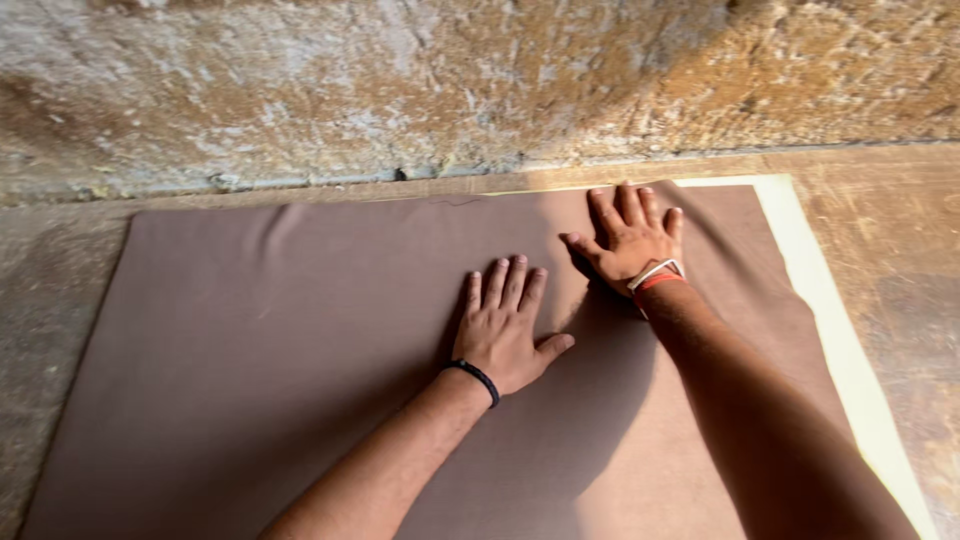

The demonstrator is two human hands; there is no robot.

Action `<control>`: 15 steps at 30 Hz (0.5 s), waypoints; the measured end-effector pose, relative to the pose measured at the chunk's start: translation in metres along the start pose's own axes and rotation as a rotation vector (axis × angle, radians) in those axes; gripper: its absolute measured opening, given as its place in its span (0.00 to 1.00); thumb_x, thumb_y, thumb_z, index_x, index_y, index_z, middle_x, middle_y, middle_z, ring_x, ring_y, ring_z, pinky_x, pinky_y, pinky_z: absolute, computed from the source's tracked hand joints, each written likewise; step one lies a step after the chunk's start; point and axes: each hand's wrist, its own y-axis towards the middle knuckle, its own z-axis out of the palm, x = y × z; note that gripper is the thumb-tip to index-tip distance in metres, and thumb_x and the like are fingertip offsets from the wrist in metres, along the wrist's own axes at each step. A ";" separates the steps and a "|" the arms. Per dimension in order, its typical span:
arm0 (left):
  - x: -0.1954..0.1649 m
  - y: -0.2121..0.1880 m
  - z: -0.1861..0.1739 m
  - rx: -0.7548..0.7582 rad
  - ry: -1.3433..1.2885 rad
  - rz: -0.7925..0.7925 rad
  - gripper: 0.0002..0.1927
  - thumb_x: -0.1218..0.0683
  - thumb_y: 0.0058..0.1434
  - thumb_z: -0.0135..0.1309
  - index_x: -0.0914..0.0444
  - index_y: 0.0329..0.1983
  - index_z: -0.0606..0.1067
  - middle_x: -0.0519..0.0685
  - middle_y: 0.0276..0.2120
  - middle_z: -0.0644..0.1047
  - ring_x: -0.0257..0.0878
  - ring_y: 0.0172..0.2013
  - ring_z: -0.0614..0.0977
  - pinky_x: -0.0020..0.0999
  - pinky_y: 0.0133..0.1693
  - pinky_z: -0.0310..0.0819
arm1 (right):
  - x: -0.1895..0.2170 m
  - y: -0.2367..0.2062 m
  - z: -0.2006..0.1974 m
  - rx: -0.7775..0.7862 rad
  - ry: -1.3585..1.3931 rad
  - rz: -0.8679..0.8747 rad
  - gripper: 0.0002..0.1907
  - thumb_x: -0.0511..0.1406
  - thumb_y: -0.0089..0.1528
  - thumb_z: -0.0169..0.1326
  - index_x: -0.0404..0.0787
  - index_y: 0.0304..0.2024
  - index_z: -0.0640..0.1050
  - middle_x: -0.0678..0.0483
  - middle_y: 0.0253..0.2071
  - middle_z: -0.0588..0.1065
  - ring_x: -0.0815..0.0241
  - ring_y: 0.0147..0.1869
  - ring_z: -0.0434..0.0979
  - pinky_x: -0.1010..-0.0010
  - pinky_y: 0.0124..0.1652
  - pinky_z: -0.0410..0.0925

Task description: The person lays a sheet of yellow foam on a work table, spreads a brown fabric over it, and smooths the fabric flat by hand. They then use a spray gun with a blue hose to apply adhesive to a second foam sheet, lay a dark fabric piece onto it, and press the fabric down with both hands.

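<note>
Brown cloth is lying spread flat on the floor, covering most of a pale cream sheet that is showing only as a strip along the right edge; far edge is sitting just short of the rough wall. Both hands are pressing it flat, likely to keep it smooth. Left hand is lying palm-down mid-cloth, fingers extended and close together, gripping nothing. Right hand is resting flat near the far edge, fingers spread, also gripping nothing.
</note>
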 end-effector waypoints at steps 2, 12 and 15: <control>-0.018 0.022 -0.005 -0.077 0.026 -0.051 0.44 0.32 0.65 0.42 0.58 0.77 0.50 0.58 0.77 0.46 0.55 0.75 0.44 0.60 0.70 0.30 | -0.006 -0.014 -0.005 0.012 0.011 -0.100 0.43 0.68 0.62 0.31 0.65 0.75 0.52 0.51 0.80 0.44 0.49 0.83 0.37 0.41 0.72 0.32; -0.030 0.072 -0.015 -0.058 0.079 -0.195 0.40 0.31 0.66 0.38 0.47 0.78 0.47 0.54 0.77 0.43 0.52 0.75 0.42 0.57 0.70 0.28 | -0.103 -0.095 -0.008 0.097 -0.022 -0.189 0.45 0.71 0.59 0.27 0.69 0.75 0.49 0.55 0.80 0.39 0.52 0.82 0.34 0.49 0.72 0.31; -0.031 0.072 -0.014 -0.047 0.103 -0.210 0.41 0.30 0.66 0.38 0.46 0.78 0.47 0.54 0.77 0.43 0.52 0.75 0.42 0.57 0.71 0.28 | -0.127 -0.035 -0.012 0.073 0.000 -0.065 0.45 0.71 0.59 0.26 0.70 0.76 0.47 0.55 0.80 0.39 0.53 0.83 0.34 0.50 0.73 0.32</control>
